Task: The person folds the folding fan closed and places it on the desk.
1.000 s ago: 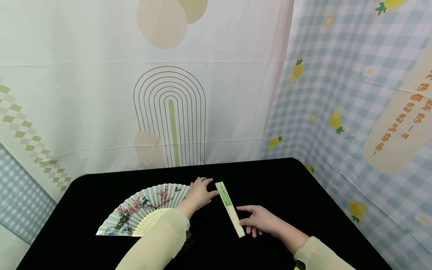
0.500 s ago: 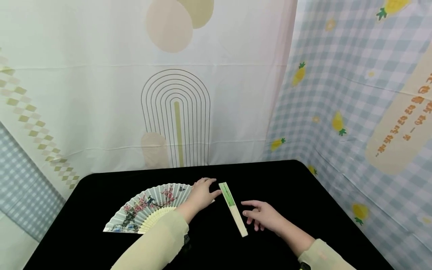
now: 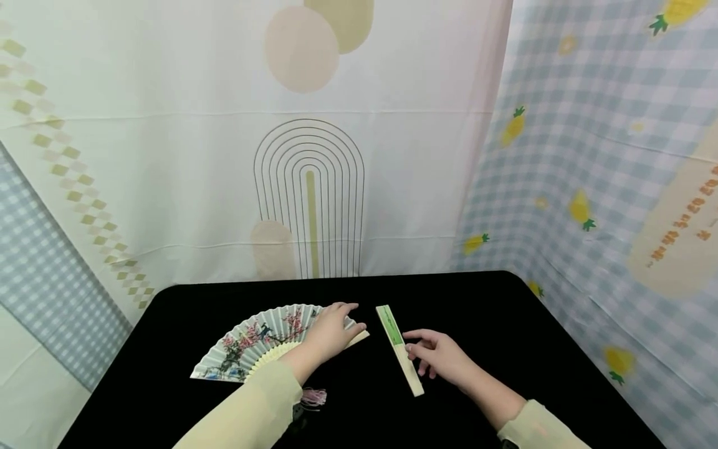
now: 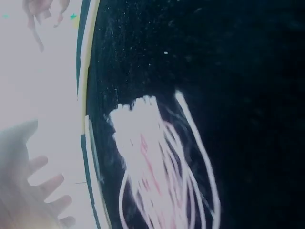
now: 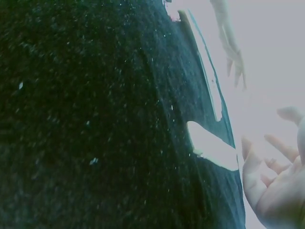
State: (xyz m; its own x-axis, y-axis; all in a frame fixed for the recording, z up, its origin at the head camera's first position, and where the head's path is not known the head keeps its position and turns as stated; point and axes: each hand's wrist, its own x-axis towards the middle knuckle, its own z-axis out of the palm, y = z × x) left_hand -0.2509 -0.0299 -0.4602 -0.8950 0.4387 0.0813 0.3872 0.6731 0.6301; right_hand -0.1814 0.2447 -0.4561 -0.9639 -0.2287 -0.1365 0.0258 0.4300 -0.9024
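A folding fan (image 3: pixel 241 343) printed with blossoms and a bird lies spread on the black table at the left. Over its right end is my left hand (image 3: pixel 328 332), fingers extended, the thumb by the pale outer rib (image 3: pixel 358 338). A pink tassel (image 3: pixel 314 398) shows beside the left sleeve and looms large in the left wrist view. To the right lies a folded fan (image 3: pixel 407 368), a slim pale stick with a green upper part, slanting. My right hand (image 3: pixel 440 357) is just right of it, fingers loosely bent, fingertips right at its edge.
The black tabletop (image 3: pixel 493 324) has rounded far corners. Behind it hangs a white patterned curtain (image 3: pixel 415 187); a blue checked cloth (image 3: pixel 606 206) with pineapples covers the right side.
The head view has turned slightly left. My left hand has drawn left, away from the folded fan, uncovering the spread fan's outer rib and the tassel. My right hand has shifted slightly farther up.
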